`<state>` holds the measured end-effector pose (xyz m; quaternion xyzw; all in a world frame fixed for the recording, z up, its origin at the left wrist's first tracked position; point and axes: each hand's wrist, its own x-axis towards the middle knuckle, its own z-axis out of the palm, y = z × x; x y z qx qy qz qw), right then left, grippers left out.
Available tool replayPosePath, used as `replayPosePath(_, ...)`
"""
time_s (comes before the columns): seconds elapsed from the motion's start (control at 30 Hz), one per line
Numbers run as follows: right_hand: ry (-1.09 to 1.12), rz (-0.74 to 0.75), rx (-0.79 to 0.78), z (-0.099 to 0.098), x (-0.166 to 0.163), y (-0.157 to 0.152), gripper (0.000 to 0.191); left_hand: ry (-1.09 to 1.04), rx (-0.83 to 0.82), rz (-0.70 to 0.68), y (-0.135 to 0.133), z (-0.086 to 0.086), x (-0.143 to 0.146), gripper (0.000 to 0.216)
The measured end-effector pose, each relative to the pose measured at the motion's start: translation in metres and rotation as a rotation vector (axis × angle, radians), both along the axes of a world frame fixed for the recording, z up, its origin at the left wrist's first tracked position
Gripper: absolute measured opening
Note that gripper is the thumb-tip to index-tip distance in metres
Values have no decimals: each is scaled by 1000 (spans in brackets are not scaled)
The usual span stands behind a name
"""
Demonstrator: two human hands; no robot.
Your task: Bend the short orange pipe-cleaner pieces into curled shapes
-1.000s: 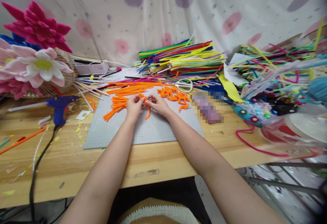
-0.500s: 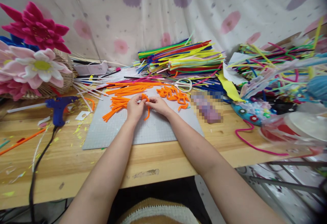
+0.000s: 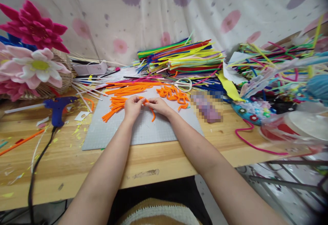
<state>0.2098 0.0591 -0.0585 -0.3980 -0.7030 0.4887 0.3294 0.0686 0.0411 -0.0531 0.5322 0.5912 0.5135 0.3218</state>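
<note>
Over the grey cutting mat (image 3: 151, 134), my left hand (image 3: 133, 107) and my right hand (image 3: 160, 106) meet, both pinching one orange pipe cleaner (image 3: 153, 116). A bent end of it hangs below my right fingers; the rest is partly hidden by the hands. Left of my left hand lies a bundle of straight orange pipe cleaners (image 3: 112, 110), with more orange pipe cleaners (image 3: 125, 90) behind it. A heap of bent, looped orange pieces (image 3: 174, 95) rests on the mat beyond my right hand.
White-handled scissors (image 3: 185, 84) lie behind the mat. To the left is a blue glue gun (image 3: 58, 110) with a black cord, near felt flowers (image 3: 39, 64). Coloured pipe cleaners (image 3: 184, 59) are piled at the back. A plastic tub (image 3: 294, 127) stands on the right.
The orange pipe cleaner's free end has swung from hanging between the hands to lying right, beneath my right fingers. Both hands remain together in nearly the same place.
</note>
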Motion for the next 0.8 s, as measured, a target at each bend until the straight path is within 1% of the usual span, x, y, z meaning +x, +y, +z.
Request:
replayPosePath(0.07, 4, 17, 37, -2, 0, -1, 27, 89, -8, 38, -2, 3, 1, 19)
replayPosePath(0.13, 3, 14, 53, -2, 0, -2, 27, 126, -9, 53, -3, 5, 1, 20)
replayPosePath(0.2, 14, -11, 38, -1, -1, -3, 26, 61, -17, 21, -2, 4, 2, 21)
replayPosePath(0.3, 27, -72, -5, 0, -2, -4, 26, -102, -28, -58, 0, 2, 3, 24)
replayPosePath(0.33, 17, -94, -11, -1, -3, -4, 26, -121, -25, -65, 0, 1, 2, 24)
replayPosePath(0.4, -25, -137, -8, -1, -4, -3, 26, -69, 3, -44, 0, 1, 2, 21)
replayPosePath(0.57, -150, -223, 27, 0, -7, -5, 26, 193, 110, 23, -3, 6, 0, 17)
replayPosePath(0.67, -198, -267, 54, 3, -8, -8, 26, 246, 113, 24, -4, 7, 1, 18)
replayPosePath(0.8, -249, -330, 107, 4, -9, -8, 26, 276, 125, 75, -4, 4, 6, 12)
